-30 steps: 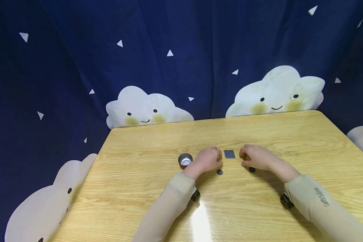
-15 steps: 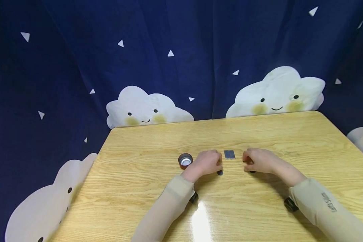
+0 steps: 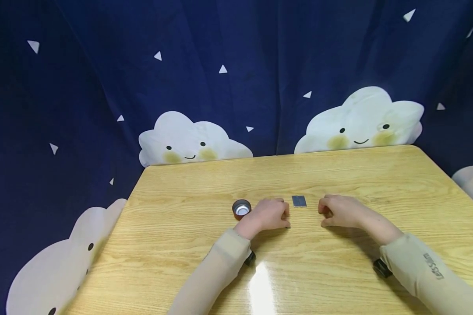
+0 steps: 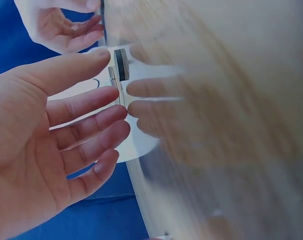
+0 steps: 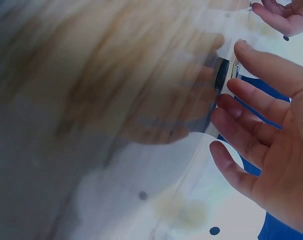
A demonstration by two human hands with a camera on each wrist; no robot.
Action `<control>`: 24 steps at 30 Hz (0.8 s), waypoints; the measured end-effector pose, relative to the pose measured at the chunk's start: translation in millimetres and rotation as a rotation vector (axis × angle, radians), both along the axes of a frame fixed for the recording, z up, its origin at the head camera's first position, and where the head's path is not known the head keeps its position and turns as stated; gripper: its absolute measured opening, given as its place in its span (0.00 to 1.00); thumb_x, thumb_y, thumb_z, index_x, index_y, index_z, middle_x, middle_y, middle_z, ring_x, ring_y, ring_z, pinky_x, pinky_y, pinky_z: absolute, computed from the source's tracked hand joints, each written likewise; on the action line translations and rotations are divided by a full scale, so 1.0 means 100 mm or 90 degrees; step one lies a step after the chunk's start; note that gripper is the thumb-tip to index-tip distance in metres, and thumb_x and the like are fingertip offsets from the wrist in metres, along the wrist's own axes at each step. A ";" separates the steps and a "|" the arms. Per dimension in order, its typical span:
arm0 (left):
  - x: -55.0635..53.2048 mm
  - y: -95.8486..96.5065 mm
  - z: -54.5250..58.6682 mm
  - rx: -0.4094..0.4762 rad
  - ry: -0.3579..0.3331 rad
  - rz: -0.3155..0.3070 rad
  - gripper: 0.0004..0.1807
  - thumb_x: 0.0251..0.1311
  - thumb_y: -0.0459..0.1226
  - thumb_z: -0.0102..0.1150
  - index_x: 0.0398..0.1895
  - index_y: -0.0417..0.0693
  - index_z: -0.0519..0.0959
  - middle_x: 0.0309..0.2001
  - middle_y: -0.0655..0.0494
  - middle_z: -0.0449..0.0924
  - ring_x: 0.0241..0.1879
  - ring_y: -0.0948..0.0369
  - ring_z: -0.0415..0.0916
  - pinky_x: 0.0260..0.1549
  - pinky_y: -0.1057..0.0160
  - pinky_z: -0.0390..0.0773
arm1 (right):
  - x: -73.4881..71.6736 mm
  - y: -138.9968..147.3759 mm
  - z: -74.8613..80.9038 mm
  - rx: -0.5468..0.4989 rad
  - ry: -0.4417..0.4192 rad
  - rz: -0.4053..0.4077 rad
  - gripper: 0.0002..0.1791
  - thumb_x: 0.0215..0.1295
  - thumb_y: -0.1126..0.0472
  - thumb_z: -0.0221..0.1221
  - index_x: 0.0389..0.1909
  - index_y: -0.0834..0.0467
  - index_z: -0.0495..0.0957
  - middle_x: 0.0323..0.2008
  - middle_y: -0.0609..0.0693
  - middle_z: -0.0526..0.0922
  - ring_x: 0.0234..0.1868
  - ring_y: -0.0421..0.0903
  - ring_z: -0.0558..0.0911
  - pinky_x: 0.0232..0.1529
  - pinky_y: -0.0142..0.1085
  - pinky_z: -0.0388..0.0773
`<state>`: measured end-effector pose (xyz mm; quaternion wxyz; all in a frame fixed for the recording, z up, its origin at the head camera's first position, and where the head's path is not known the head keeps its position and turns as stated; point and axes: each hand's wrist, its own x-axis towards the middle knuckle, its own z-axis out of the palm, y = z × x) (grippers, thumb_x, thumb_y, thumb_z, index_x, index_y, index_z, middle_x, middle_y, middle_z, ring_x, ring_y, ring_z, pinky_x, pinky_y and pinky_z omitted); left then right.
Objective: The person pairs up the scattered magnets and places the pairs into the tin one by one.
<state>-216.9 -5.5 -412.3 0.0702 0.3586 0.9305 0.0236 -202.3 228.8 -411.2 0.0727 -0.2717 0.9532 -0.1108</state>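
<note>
My left hand [image 3: 269,213] hovers at the table with its fingers loosely bent. In the left wrist view a small dark disc [image 4: 121,65] lies right by the thumb tip, with a gap to the index finger. My right hand [image 3: 340,211] is on the opposite side, fingers spread and bent. A second dark disc [image 5: 221,74] shows near its thumb and index fingertips in the right wrist view. From the head both discs are hidden under the hands. Between the hands two grey rectangular plates [image 3: 299,201] lie side by side.
A small round tin [image 3: 241,209], dark outside and silver inside, stands open just left of my left hand. The wooden table [image 3: 173,245] ends at a dark blue curtain [image 3: 205,52] printed with clouds.
Both hands have come slightly nearer to me, and the right one has also shifted right. They now cover the two discs that showed earlier. The plates and tin have stayed put.
</note>
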 end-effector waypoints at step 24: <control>0.00 -0.02 -0.02 -0.013 -0.013 -0.054 0.09 0.53 0.46 0.61 0.37 0.56 0.78 0.32 0.66 0.70 0.28 0.69 0.66 0.29 0.69 0.69 | 0.03 0.05 0.00 0.002 0.000 0.033 0.10 0.47 0.60 0.67 0.28 0.51 0.74 0.25 0.41 0.71 0.25 0.36 0.67 0.25 0.32 0.65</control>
